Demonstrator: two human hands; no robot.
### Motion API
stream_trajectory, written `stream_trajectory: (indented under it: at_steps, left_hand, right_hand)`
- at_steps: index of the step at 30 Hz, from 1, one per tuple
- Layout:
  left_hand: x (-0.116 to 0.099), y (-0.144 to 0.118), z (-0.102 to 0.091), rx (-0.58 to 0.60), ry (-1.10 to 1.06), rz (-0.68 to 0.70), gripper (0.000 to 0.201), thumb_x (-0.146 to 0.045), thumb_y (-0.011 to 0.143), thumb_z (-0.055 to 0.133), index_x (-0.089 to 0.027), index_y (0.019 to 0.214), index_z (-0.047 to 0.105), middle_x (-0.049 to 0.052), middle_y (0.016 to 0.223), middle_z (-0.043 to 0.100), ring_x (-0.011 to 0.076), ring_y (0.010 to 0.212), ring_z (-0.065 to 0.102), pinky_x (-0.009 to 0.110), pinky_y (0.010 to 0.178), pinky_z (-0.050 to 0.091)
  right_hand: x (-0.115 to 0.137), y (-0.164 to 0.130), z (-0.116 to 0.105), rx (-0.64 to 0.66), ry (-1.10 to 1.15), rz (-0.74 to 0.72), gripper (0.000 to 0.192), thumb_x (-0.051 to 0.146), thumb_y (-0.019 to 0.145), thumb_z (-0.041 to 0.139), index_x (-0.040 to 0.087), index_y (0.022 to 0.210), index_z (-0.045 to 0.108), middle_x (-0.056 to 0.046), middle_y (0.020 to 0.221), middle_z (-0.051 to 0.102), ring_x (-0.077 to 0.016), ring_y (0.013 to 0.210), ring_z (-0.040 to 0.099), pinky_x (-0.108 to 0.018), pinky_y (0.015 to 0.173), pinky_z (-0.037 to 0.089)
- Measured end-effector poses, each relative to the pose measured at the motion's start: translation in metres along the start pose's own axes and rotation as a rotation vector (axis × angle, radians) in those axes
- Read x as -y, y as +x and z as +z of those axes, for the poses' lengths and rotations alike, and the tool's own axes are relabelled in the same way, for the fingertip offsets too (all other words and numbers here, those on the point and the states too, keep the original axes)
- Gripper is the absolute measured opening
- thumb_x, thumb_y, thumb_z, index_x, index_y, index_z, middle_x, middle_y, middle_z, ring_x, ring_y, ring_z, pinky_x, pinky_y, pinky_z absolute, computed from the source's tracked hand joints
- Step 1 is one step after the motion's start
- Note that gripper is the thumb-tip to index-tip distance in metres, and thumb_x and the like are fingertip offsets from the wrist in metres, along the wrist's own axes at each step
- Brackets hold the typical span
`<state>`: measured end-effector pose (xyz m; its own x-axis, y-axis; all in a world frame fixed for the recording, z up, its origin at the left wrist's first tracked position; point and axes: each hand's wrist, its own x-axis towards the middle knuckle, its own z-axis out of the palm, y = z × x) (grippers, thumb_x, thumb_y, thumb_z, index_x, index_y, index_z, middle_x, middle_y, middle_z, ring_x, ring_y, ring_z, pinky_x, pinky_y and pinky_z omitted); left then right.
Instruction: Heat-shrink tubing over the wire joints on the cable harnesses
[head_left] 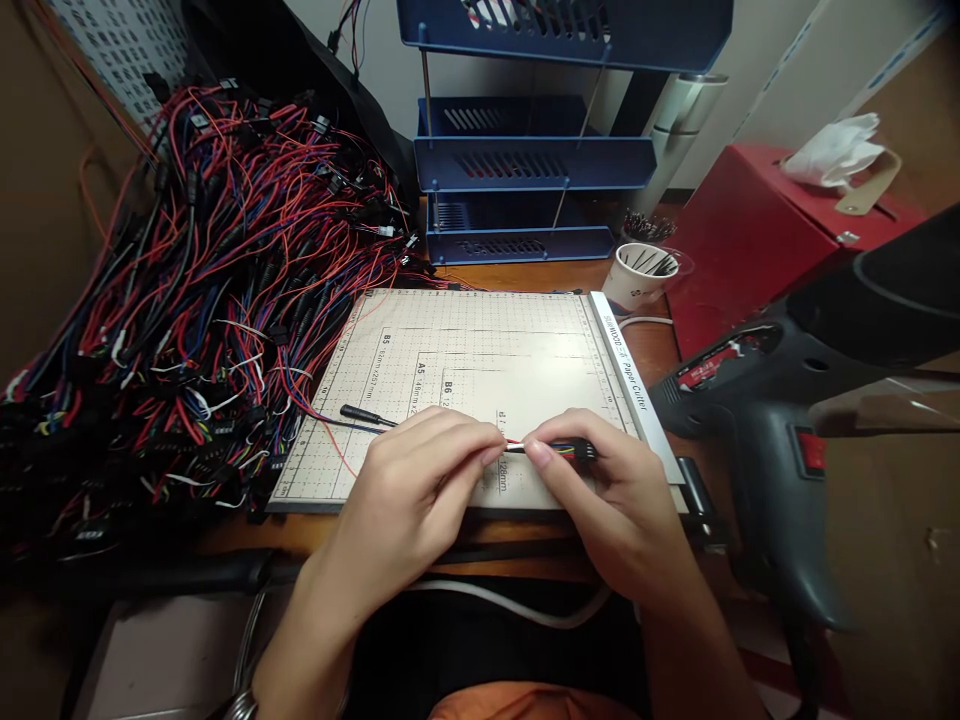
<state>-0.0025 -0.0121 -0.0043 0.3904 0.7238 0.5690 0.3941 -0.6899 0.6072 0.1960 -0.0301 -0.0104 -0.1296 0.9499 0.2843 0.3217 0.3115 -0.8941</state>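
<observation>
My left hand (427, 480) pinches a thin wire harness (514, 447) between thumb and fingertips, over the middle of the paper cutter board (465, 330). Close beside it, my right hand (619, 490) pinches the same harness. A short stretch with red, white and black wires shows between the two pinches. Coloured wires and a black connector end (585, 451) lie under my right fingers. Out to the left of my left hand, a black cylindrical plug (364, 413) and dark wires rest on the board; whether they belong to this harness is hidden by the hand.
A large heap of wire harnesses (210, 260) borders the board's left side. Behind stand blue tiered trays (532, 165) and a paper cup (637, 285) of thin dark pieces. On the right are a heat gun (780, 400) and a red box (750, 220) with tissue.
</observation>
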Motion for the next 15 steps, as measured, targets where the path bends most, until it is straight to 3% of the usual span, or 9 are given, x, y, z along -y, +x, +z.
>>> stream_trajectory:
  at_steps: [15]
  left_hand:
    - [0.0032, -0.0034, 0.0017, -0.01, -0.001, -0.052, 0.011, -0.008, 0.099, 0.065, -0.014, 0.1, 0.074, 0.004, 0.088, 0.077, 0.0131, 0.079, 0.072, 0.022, 0.073, 0.054]
  right_hand:
    - [0.0, 0.0032, -0.0008, 0.002, -0.035, -0.034, 0.013, 0.02, 0.1, 0.066, 0.022, 0.091, 0.075, 0.001, 0.083, 0.073, -0.0109, 0.072, 0.065, -0.02, 0.057, 0.046]
